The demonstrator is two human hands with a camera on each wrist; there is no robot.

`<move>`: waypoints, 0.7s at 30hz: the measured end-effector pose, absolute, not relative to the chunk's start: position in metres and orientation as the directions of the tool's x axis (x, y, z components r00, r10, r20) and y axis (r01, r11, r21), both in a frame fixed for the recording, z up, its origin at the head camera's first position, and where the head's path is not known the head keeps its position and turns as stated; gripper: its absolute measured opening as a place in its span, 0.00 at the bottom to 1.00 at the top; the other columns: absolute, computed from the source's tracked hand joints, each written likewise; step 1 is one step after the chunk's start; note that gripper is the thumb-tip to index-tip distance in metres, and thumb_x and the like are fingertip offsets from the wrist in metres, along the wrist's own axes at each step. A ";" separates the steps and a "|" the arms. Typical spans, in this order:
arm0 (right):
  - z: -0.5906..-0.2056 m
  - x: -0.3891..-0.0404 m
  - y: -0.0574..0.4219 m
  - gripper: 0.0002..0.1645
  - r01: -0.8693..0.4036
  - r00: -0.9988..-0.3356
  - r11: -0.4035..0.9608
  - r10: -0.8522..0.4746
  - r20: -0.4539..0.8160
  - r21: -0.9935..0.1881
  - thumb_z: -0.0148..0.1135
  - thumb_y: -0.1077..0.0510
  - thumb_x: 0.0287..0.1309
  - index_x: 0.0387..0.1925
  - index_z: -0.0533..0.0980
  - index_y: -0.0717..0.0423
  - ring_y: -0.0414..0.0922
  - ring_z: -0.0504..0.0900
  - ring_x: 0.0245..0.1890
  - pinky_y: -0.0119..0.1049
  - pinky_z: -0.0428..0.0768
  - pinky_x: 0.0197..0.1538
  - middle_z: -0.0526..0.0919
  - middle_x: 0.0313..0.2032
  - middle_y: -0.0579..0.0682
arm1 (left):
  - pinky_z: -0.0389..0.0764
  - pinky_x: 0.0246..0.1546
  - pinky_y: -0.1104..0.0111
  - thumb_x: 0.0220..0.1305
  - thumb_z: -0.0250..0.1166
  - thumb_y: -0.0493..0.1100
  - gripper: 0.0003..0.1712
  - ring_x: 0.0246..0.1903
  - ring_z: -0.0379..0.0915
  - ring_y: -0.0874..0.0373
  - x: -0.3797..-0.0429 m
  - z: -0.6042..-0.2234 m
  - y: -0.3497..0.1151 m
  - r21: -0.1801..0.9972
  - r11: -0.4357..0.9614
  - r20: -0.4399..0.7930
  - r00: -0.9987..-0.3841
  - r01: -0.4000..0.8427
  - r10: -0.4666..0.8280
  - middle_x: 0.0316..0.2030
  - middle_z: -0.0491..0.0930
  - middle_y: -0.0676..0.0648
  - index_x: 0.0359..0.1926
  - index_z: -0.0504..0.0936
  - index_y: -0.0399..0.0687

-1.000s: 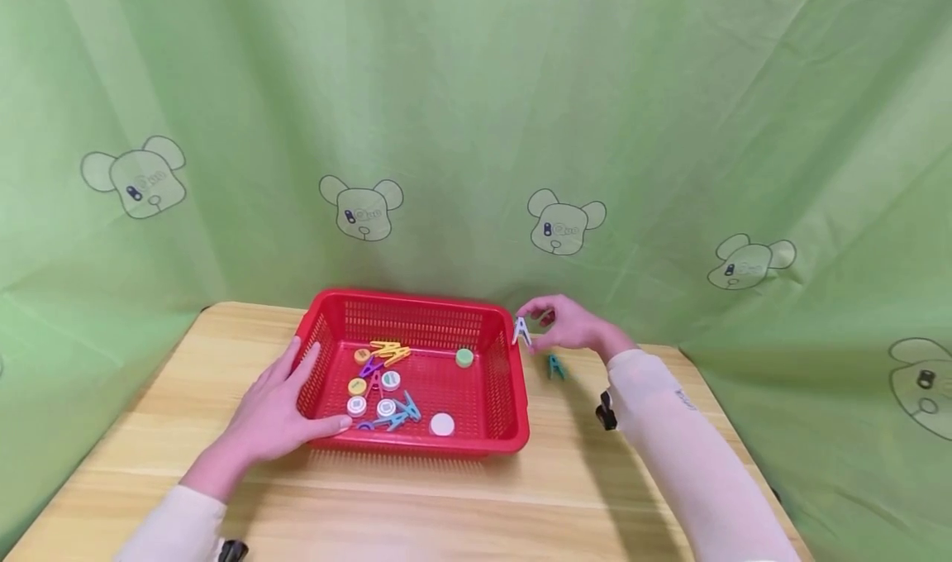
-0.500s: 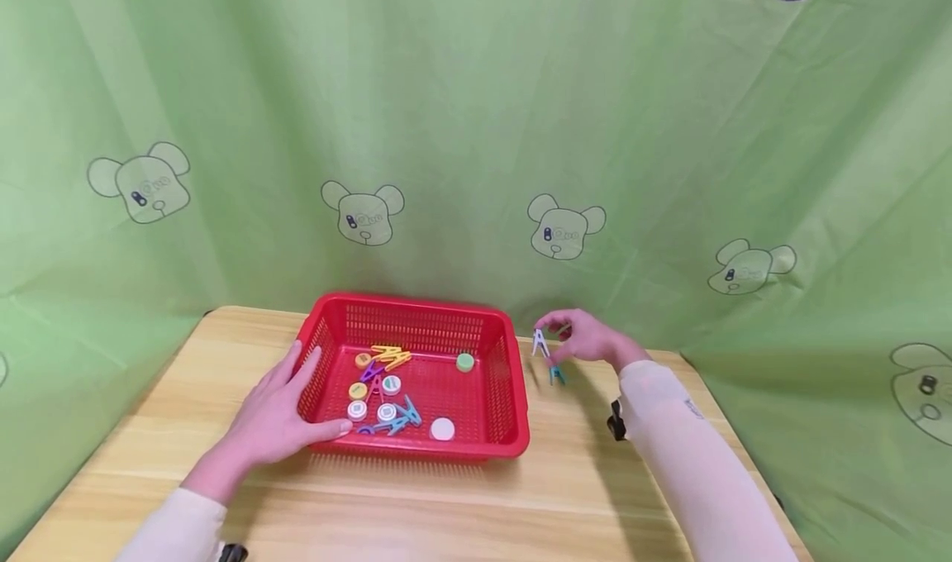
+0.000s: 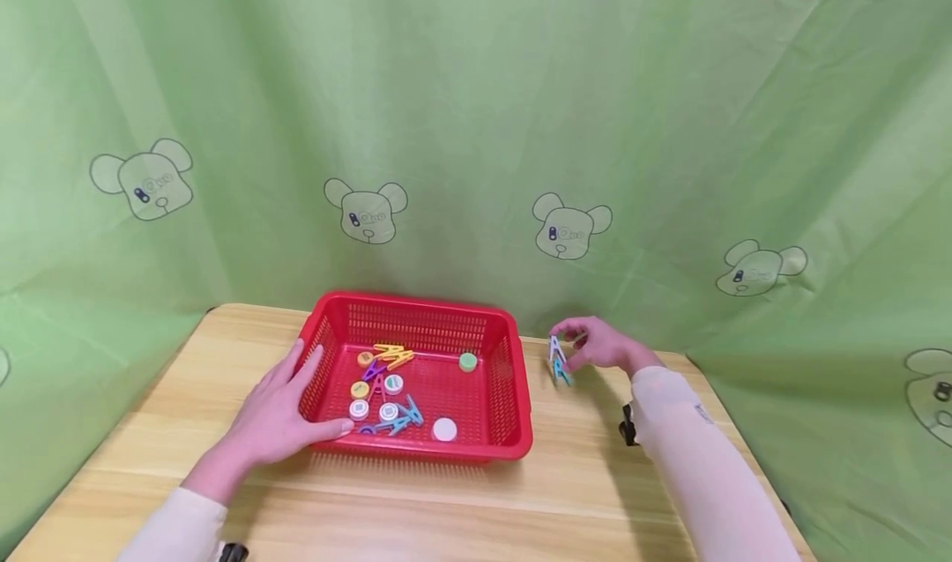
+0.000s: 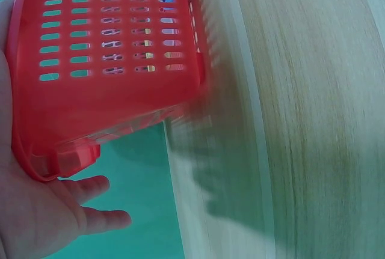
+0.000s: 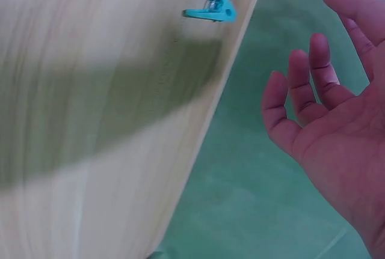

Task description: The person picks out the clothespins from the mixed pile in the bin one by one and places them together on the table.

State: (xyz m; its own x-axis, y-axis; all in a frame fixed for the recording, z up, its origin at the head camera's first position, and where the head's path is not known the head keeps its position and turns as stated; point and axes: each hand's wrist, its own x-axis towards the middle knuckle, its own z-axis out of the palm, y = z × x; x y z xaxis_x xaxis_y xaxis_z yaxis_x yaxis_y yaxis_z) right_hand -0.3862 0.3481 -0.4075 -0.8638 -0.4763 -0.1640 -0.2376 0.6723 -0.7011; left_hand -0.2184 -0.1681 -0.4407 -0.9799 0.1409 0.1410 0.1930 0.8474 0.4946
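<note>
A red plastic basket (image 3: pixel 416 453) sits on the wooden table with yellow clothespins (image 3: pixel 394 354), blue clothespins (image 3: pixel 402 416), a purple clothespin (image 3: pixel 374 370), a dark pink clothespin and several round caps, among them a green cap (image 3: pixel 467 362), inside. My left hand (image 3: pixel 275 417) rests on the basket's left side, fingers straight and spread, thumb along the front rim. Right of the basket, my right hand (image 3: pixel 601 347) pinches a pale lilac clothespin (image 3: pixel 556 348) between thumb and forefinger. Below it a teal clothespin (image 5: pixel 213 3) lies on the table near the back edge.
The wooden table (image 3: pixel 416 512) extends in front of the basket and to both sides. A green curtain (image 3: pixel 461 116) with bear-head prints hangs close behind the table's back edge and around the sides.
My right hand has moved right, from beside the basket's right rim to above the teal clothespin, carrying the pale lilac clothespin. My left hand stays on the basket.
</note>
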 end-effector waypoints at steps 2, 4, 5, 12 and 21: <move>-0.410 -0.386 0.350 0.40 -0.226 -0.866 0.670 -0.470 -0.169 -0.707 0.78 0.67 0.40 0.60 0.75 0.60 0.66 0.70 0.57 0.60 0.71 0.59 0.73 0.56 0.64 | 0.58 0.59 0.30 0.44 0.67 0.80 0.73 0.70 0.44 0.30 -0.219 -0.440 -0.168 0.492 0.849 0.144 -0.979 0.195 0.142 0.77 0.41 0.34 0.79 0.49 0.43; -0.414 -0.387 0.352 0.41 -0.219 -0.868 0.668 -0.466 -0.170 -0.711 0.78 0.67 0.41 0.61 0.75 0.61 0.65 0.70 0.57 0.59 0.71 0.59 0.74 0.55 0.63 | 0.57 0.60 0.30 0.45 0.68 0.79 0.72 0.70 0.44 0.29 -0.219 -0.440 -0.169 0.488 0.850 0.148 -0.979 0.197 0.142 0.77 0.41 0.34 0.79 0.50 0.42; -0.416 -0.387 0.353 0.41 -0.214 -0.871 0.671 -0.460 -0.172 -0.710 0.79 0.67 0.41 0.61 0.74 0.62 0.64 0.70 0.57 0.59 0.71 0.59 0.74 0.55 0.63 | 0.57 0.60 0.30 0.45 0.69 0.78 0.72 0.70 0.44 0.29 -0.219 -0.440 -0.169 0.487 0.851 0.148 -0.979 0.197 0.142 0.77 0.41 0.34 0.79 0.50 0.42; -0.428 -0.392 0.363 0.42 -0.203 -0.875 0.673 -0.451 -0.176 -0.712 0.78 0.68 0.41 0.62 0.74 0.63 0.64 0.70 0.57 0.53 0.74 0.55 0.73 0.54 0.66 | 0.57 0.59 0.29 0.45 0.69 0.78 0.72 0.70 0.45 0.29 -0.219 -0.441 -0.168 0.486 0.853 0.144 -0.980 0.192 0.138 0.77 0.41 0.34 0.79 0.49 0.43; -0.441 -0.390 0.378 0.43 -0.131 -0.884 0.661 -0.415 -0.214 -0.739 0.77 0.70 0.41 0.63 0.72 0.64 0.67 0.68 0.56 0.43 0.78 0.48 0.72 0.53 0.69 | 0.56 0.60 0.29 0.43 0.67 0.81 0.74 0.70 0.45 0.30 -0.219 -0.441 -0.167 0.486 0.854 0.139 -0.982 0.183 0.131 0.77 0.41 0.34 0.79 0.50 0.42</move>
